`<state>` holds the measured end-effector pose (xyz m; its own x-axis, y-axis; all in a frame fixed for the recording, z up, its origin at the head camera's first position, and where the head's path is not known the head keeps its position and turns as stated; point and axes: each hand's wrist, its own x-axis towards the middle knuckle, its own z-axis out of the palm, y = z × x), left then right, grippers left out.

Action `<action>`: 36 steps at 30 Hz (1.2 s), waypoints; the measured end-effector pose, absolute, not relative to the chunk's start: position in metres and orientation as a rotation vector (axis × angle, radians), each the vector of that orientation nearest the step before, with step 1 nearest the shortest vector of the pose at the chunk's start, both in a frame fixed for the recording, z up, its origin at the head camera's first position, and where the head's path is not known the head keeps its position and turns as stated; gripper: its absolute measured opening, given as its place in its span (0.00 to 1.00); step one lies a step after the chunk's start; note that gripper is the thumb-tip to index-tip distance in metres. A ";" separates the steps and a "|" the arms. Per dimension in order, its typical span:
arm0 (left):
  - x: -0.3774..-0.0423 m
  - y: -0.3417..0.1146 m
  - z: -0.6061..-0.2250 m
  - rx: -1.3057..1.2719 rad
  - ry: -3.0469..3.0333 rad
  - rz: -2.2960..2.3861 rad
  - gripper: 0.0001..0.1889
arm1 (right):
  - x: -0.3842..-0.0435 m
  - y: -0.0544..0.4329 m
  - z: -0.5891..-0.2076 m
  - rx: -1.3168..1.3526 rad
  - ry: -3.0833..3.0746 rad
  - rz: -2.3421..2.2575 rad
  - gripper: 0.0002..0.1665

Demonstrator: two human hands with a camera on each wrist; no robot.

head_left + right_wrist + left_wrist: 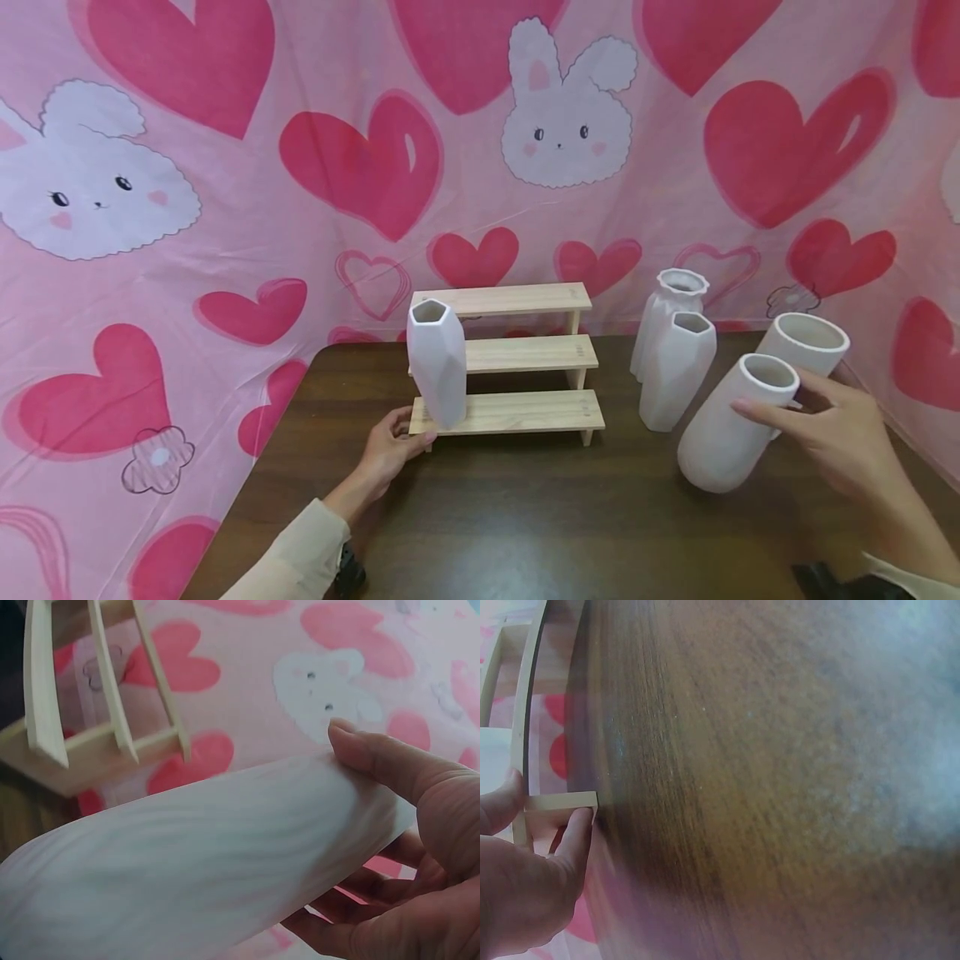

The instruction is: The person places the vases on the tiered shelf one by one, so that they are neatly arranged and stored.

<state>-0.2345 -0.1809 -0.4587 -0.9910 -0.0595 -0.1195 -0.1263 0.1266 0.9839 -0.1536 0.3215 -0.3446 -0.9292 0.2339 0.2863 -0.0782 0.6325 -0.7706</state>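
My right hand [843,421] grips a smooth white rounded vase [731,433] near its rim, thumb on the near side and fingers behind. The vase leans with its mouth toward that hand; whether its base touches the table I cannot tell. In the right wrist view its ribbed-looking side [202,847] fills the lower left. At the left end of a three-step wooden stand [525,408], my left hand [392,450] pinches the lowest step, thumb on the board and a finger against the leg [562,801]. A faceted white vase [437,358] stands on that lowest step, at its left end.
Right of the stand, a white vase with a wavy rim [671,321] stands behind a faceted white one [677,371]. Another wide-mouthed white vase [806,342] is behind my right hand. A pink heart-and-rabbit cloth [480,200] hangs behind the dark wooden table [525,517].
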 end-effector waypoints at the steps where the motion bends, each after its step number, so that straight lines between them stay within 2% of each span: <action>1: -0.234 -0.181 -0.459 -0.192 2.322 2.032 0.32 | -0.154 0.318 -0.343 -0.118 -2.493 1.219 0.32; 7: -0.235 -0.181 -0.458 -0.204 2.321 2.019 0.32 | -0.158 0.294 -0.332 -0.012 -2.430 1.341 0.29; 16: -0.234 -0.180 -0.458 -0.199 2.333 1.998 0.32 | -0.171 0.259 -0.315 0.039 -2.473 1.361 0.38; 21: -0.234 -0.179 -0.458 -0.199 2.327 2.006 0.32 | -0.179 0.239 -0.305 0.027 -2.521 1.313 0.39; 30: -0.235 -0.179 -0.457 -0.201 2.320 2.009 0.33 | -0.198 0.201 -0.295 0.187 -2.441 1.508 0.36; 36: -0.233 -0.179 -0.455 -0.206 2.326 1.992 0.34 | -0.215 0.179 -0.294 0.246 -2.492 1.473 0.41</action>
